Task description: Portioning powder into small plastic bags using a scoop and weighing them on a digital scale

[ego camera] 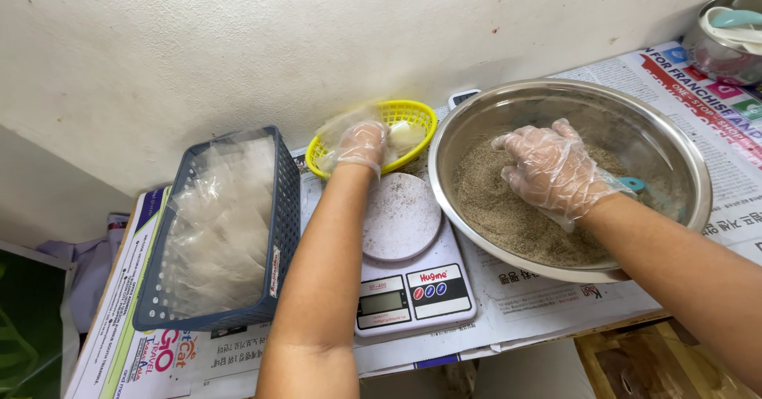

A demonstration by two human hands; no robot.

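A wide, round stainless-steel bowl [689, 149] sat on the right of the newspaper-covered counter [540, 296], its smooth wall shiny and its bottom covered by a grainy grey-brown powder [508, 216]. The right hand [556, 169], in a thin, crinkled clear plastic glove, lay low over the powder, fingers [516, 141] curled loosely together and pointing left, their tips just above or on the grains; I cannot tell whether they pinched any. A turquoise plastic scoop [635, 184] showed just right of that hand, inside the bowl.

The left hand [361, 147], gloved alike, reached far into a small yellow oval plastic basket [413, 115] with a slotted wall, its fingers closed around a small clear plastic bag [406, 135] there.

Between the arms stood a white digital kitchen scale [409, 276] with a round, dusty platform. On the left, a dark blue perforated plastic basket [282, 209] held a stack of limp clear bags [218, 224].
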